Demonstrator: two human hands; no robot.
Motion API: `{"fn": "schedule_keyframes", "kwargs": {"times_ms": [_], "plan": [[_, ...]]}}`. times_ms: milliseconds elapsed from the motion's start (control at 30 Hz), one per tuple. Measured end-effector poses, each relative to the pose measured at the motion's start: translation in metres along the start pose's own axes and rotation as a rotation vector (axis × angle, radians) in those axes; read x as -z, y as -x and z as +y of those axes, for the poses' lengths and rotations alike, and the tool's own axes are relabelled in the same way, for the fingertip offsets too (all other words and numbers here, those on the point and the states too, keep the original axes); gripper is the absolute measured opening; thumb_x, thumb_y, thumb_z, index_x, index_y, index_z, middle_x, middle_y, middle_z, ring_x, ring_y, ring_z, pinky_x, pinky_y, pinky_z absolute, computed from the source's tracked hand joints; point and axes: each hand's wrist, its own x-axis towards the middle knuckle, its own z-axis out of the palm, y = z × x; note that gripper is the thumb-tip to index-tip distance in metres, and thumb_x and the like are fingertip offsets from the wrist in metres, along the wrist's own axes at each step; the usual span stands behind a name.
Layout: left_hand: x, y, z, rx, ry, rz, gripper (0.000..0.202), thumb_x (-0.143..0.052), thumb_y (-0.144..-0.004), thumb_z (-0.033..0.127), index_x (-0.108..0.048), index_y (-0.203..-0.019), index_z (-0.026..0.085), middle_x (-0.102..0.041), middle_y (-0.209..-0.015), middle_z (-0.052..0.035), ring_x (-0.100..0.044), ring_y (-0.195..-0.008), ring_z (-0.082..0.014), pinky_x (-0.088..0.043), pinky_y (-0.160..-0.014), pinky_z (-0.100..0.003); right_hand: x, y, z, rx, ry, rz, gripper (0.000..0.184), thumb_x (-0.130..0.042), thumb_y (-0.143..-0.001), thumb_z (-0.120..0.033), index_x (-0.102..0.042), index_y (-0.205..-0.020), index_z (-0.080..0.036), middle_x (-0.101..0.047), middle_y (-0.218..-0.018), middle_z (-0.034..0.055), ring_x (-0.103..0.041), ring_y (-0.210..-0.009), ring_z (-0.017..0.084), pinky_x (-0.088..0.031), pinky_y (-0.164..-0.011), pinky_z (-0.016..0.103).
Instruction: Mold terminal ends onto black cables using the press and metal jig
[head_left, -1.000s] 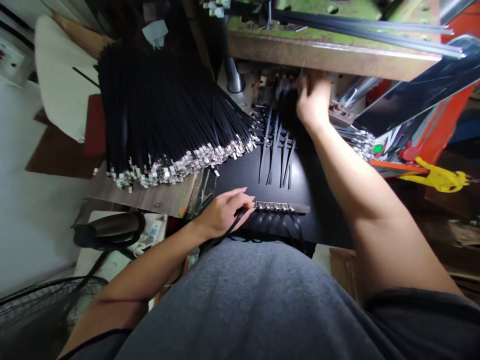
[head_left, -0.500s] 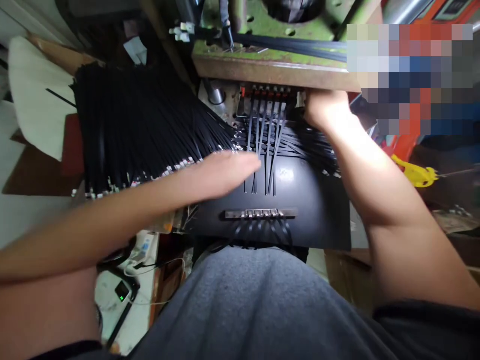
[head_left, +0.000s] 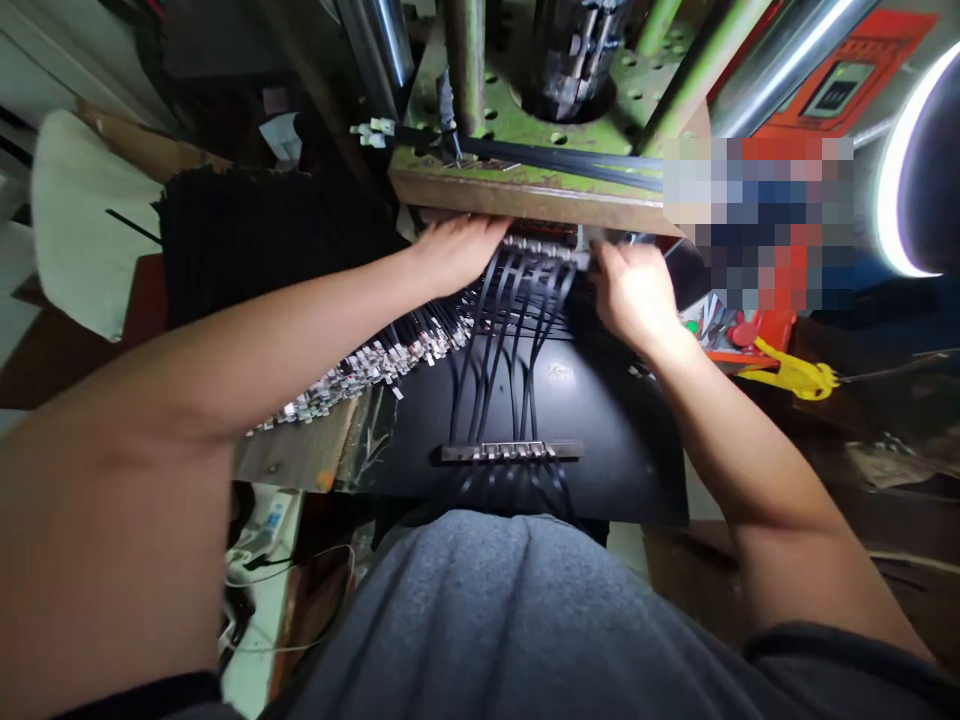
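Note:
Both of my hands reach under the green press plate (head_left: 525,190). My left hand (head_left: 454,252) grips the left end of a metal bar (head_left: 544,250) that carries several black straps (head_left: 502,340). My right hand (head_left: 634,290) is closed on the bar's right end. The straps hang down from the bar over the black work plate (head_left: 600,420). A second metal bar (head_left: 511,451) with strap ends lies at the plate's near edge, close to my grey shirt.
A large heap of black straps with metal heads (head_left: 300,300) lies to the left on a wooden board (head_left: 300,455). A yellow clamp (head_left: 795,372) and red machine parts sit to the right. Steel columns (head_left: 382,40) rise behind the press. A white cushion (head_left: 82,230) lies at far left.
My left hand left the near bar, swept up across the plate and now holds the far bar under the press. The right hand shifted onto the bar's right end. The view tilted upward.

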Motion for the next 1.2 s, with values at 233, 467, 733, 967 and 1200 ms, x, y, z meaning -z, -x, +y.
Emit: {"fn": "schedule_keyframes", "kwargs": {"times_ms": [233, 467, 733, 967, 1200], "plan": [[-0.026, 0.043, 0.087, -0.515, -0.078, -0.139, 0.026, -0.039, -0.096, 0.013, -0.065, -0.102, 0.014, -0.068, -0.098, -0.0106, -0.056, -0.107, -0.0276, -0.045, -0.088, -0.040, 0.018, 0.149, 0.000, -0.055, -0.140, -0.253, 0.051, -0.054, -0.089, -0.036, -0.053, -0.136, -0.016, -0.072, -0.100, 0.0118, -0.068, -0.087, 0.027, -0.056, -0.079, 0.042], [-0.035, 0.046, 0.131, -0.419, 0.124, -0.169, 0.036, -0.031, -0.104, 0.028, -0.065, -0.103, 0.013, -0.068, -0.104, -0.0085, -0.062, -0.101, -0.0214, -0.048, -0.090, -0.034, 0.015, 0.164, 0.003, -0.110, -0.230, -0.010, 0.047, -0.045, -0.090, -0.018, -0.056, -0.136, -0.019, -0.063, -0.132, 0.0110, -0.062, -0.119, 0.025, -0.051, -0.102, 0.041], [-0.016, 0.084, 0.117, -0.252, 0.475, -0.224, 0.041, -0.060, -0.086, 0.020, -0.050, -0.126, 0.018, -0.068, -0.102, -0.0028, -0.065, -0.088, -0.0170, -0.053, -0.079, -0.028, 0.001, 0.099, -0.005, -0.117, -0.125, 0.002, 0.046, -0.047, -0.083, -0.012, -0.059, -0.127, -0.018, -0.068, -0.121, 0.0117, -0.064, -0.114, 0.028, -0.051, -0.101, 0.043], [-0.005, 0.118, 0.058, -0.304, -0.087, -0.234, 0.037, -0.075, -0.078, 0.033, -0.063, -0.109, 0.018, -0.062, -0.113, -0.0095, -0.058, -0.111, -0.0293, -0.042, -0.098, -0.043, 0.006, 0.136, -0.016, 0.158, -0.099, -0.163, 0.053, -0.066, -0.085, -0.034, -0.054, -0.134, -0.018, -0.035, -0.156, 0.0176, -0.027, -0.147, 0.040, -0.032, -0.114, 0.064], [-0.022, 0.156, 0.063, -0.365, -0.174, -0.380, 0.019, -0.052, -0.091, 0.028, -0.065, -0.091, 0.014, -0.067, -0.089, -0.0106, -0.066, -0.082, -0.0249, -0.049, -0.075, -0.036, -0.013, 0.146, -0.040, 0.236, -0.152, -0.177, 0.027, -0.044, -0.096, -0.019, -0.065, -0.114, -0.022, -0.065, -0.128, 0.0103, -0.054, -0.127, 0.028, -0.042, -0.108, 0.055]]}}
